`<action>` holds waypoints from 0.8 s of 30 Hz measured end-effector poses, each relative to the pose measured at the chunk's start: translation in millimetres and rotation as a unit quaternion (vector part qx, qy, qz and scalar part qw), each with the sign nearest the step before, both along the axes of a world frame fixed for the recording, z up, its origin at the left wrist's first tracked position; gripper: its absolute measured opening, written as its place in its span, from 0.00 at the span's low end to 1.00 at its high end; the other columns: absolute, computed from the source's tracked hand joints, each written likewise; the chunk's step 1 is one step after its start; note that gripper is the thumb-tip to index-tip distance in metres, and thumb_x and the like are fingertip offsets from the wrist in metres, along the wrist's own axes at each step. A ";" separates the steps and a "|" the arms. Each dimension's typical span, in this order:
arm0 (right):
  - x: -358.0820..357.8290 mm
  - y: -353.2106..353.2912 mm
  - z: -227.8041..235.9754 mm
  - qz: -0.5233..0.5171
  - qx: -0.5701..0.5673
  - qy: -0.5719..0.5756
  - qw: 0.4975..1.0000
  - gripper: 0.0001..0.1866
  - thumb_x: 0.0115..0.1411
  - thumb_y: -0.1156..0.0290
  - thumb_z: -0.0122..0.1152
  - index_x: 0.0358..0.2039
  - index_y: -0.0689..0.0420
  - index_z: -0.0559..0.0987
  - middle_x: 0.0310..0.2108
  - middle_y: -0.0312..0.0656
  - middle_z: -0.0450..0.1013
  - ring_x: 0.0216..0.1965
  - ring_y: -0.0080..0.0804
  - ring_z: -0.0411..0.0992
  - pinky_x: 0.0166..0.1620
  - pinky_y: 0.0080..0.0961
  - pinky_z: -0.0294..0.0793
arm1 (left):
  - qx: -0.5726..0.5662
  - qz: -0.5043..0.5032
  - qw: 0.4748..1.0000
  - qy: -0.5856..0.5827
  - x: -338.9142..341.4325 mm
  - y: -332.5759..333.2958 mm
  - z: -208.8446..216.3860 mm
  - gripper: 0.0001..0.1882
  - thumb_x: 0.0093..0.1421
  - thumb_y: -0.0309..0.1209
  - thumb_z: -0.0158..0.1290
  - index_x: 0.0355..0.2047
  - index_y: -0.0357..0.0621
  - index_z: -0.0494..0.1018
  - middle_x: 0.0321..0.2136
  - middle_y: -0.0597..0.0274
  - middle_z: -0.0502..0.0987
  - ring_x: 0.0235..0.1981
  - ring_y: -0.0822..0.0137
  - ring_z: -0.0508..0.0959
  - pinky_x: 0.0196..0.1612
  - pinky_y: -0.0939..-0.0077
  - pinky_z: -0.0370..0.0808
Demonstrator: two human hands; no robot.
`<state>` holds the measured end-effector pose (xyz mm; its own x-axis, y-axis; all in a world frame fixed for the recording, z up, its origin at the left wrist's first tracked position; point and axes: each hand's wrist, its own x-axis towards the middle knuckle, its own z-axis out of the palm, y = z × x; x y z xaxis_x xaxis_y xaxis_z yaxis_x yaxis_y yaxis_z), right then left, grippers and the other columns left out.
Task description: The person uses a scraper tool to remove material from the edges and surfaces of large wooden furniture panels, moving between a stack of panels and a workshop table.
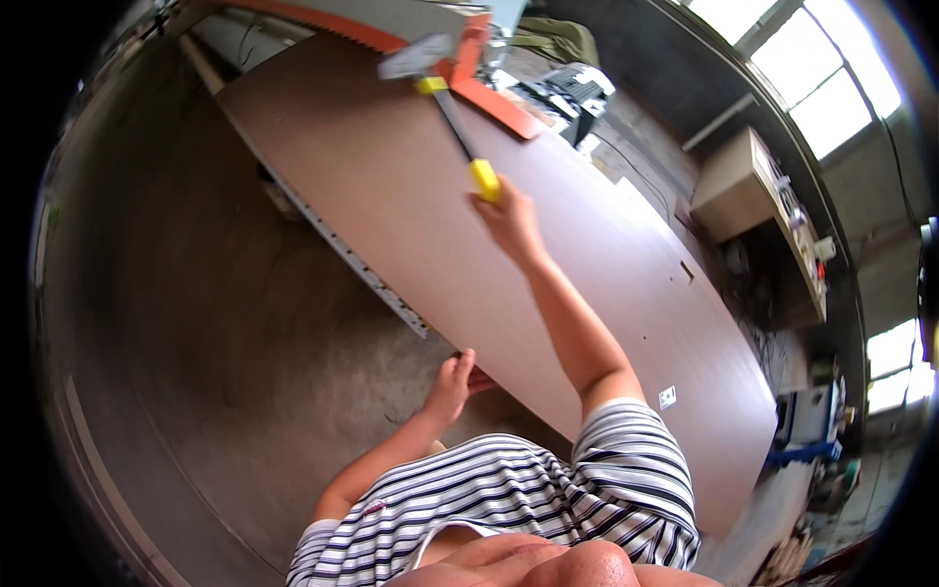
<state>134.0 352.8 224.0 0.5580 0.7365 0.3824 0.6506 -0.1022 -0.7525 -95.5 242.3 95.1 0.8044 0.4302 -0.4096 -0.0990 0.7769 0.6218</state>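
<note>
My right hand [512, 223] is closed around the yellow end of a hammer [454, 122]. The hammer has a black shaft, a yellow collar and a grey head slightly blurred by motion. It is held over the far part of a large brown door-like panel [391, 186], its head near an orange metal guide [499, 110]. I cannot tell whether the head touches the panel or the guide. At the panel's near left edge, my left hand [453, 387] grips the rim, thumb on top and fingers partly hidden underneath.
A slotted metal rail [367, 276] runs along the panel's left edge. Beyond the panel sits a grey motor [577, 86] beside green cloth [553, 41]. A wooden cabinet [734, 186] with small items stands at the right. The panel has a rectangular cutout [688, 269] and a small label [667, 397].
</note>
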 end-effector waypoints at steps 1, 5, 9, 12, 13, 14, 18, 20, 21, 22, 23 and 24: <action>51.7 -38.3 -12.6 -0.072 0.011 -0.042 0.996 0.18 0.57 0.59 0.68 0.32 0.60 0.74 0.20 0.46 0.70 0.22 0.26 0.64 0.27 0.32 0.67 | -0.003 -0.001 1.000 0.002 2.2 -8.8 2.3 0.22 0.71 0.46 0.40 0.47 0.37 0.68 0.41 0.55 0.78 0.43 0.61 0.80 0.49 0.62 0.77; 196.5 -196.4 -22.6 -0.317 -0.073 -0.112 0.939 0.26 0.56 0.46 0.64 0.37 0.59 0.77 0.28 0.57 0.76 0.33 0.59 0.75 0.34 0.46 0.72 | 0.020 0.007 1.000 0.011 0.4 -45.4 19.6 0.23 0.71 0.47 0.39 0.49 0.38 0.68 0.42 0.56 0.78 0.43 0.60 0.79 0.50 0.60 0.76; 290.3 -270.1 -57.6 -0.401 -0.202 -0.047 0.892 0.32 0.56 0.39 0.58 0.47 0.55 0.76 0.40 0.55 0.77 0.44 0.58 0.74 0.47 0.48 0.72 | 0.031 0.060 0.996 0.050 9.3 -51.3 21.8 0.25 0.71 0.49 0.37 0.51 0.39 0.67 0.44 0.55 0.77 0.44 0.59 0.79 0.49 0.58 0.77; 338.5 -299.4 -89.6 -0.411 -0.287 -0.058 0.863 0.34 0.56 0.38 0.56 0.53 0.52 0.74 0.44 0.54 0.76 0.48 0.54 0.73 0.51 0.46 0.71 | 0.033 0.108 0.991 0.074 11.5 -68.8 25.8 0.26 0.70 0.50 0.39 0.53 0.39 0.66 0.47 0.55 0.76 0.46 0.58 0.78 0.50 0.56 0.76; 346.6 -303.7 -95.1 -0.411 -0.305 -0.065 0.856 0.35 0.56 0.38 0.56 0.54 0.51 0.73 0.44 0.54 0.76 0.49 0.53 0.73 0.52 0.46 0.71 | 0.034 0.130 0.988 0.081 13.2 -77.3 21.1 0.26 0.70 0.50 0.39 0.53 0.39 0.66 0.47 0.55 0.76 0.46 0.58 0.78 0.50 0.56 0.76; 364.9 -318.8 -107.7 -0.409 -0.297 -0.053 0.861 0.34 0.56 0.38 0.56 0.54 0.50 0.74 0.45 0.52 0.76 0.49 0.52 0.73 0.53 0.45 0.70 | 0.019 0.128 0.988 0.080 16.0 -85.8 12.9 0.26 0.70 0.50 0.39 0.53 0.39 0.66 0.47 0.55 0.76 0.47 0.58 0.77 0.50 0.56 0.76; 408.3 -343.5 -129.6 -0.336 -0.298 0.009 0.893 0.31 0.54 0.40 0.59 0.46 0.53 0.79 0.40 0.50 0.78 0.44 0.47 0.76 0.48 0.41 0.71 | 0.000 0.133 0.985 0.109 34.7 -79.0 2.0 0.26 0.69 0.51 0.41 0.52 0.41 0.68 0.47 0.57 0.76 0.49 0.60 0.76 0.51 0.56 0.73; 433.0 -341.4 -142.2 -0.297 -0.283 0.075 0.909 0.30 0.52 0.43 0.63 0.36 0.61 0.82 0.28 0.48 0.78 0.32 0.39 0.76 0.38 0.37 0.72 | -0.005 0.159 0.979 0.129 37.8 -64.8 -6.8 0.26 0.68 0.52 0.41 0.51 0.42 0.69 0.46 0.58 0.76 0.48 0.61 0.76 0.51 0.58 0.73; 441.3 -345.7 -145.7 -0.280 -0.270 0.133 0.911 0.30 0.51 0.44 0.65 0.32 0.64 0.82 0.22 0.45 0.76 0.26 0.35 0.74 0.32 0.35 0.71 | -0.005 0.170 0.977 0.130 39.8 -62.5 -12.1 0.26 0.68 0.52 0.41 0.51 0.42 0.69 0.46 0.58 0.76 0.48 0.61 0.76 0.51 0.58 0.73; 469.4 -368.9 -162.1 -0.266 -0.236 0.158 0.921 0.29 0.50 0.46 0.68 0.30 0.66 0.81 0.19 0.40 0.72 0.21 0.28 0.69 0.28 0.33 0.67 | -0.005 0.162 0.978 0.128 49.6 -55.8 -15.9 0.26 0.68 0.52 0.41 0.51 0.43 0.69 0.46 0.58 0.76 0.48 0.61 0.76 0.51 0.58 0.73; 476.7 -375.0 -168.7 -0.262 -0.233 0.161 0.923 0.30 0.50 0.45 0.67 0.31 0.66 0.81 0.20 0.42 0.74 0.23 0.31 0.71 0.29 0.34 0.68 | -0.002 0.165 0.978 0.131 51.7 -50.5 -17.5 0.26 0.68 0.52 0.41 0.51 0.43 0.69 0.46 0.57 0.76 0.47 0.62 0.76 0.51 0.58 0.73; 470.9 -376.7 -172.8 -0.280 -0.241 0.148 0.917 0.31 0.49 0.44 0.67 0.30 0.66 0.81 0.21 0.43 0.74 0.23 0.31 0.71 0.29 0.35 0.68 | 0.000 0.174 0.976 0.133 47.4 -49.3 -18.7 0.26 0.68 0.52 0.41 0.51 0.43 0.69 0.46 0.57 0.76 0.47 0.62 0.76 0.51 0.58 0.73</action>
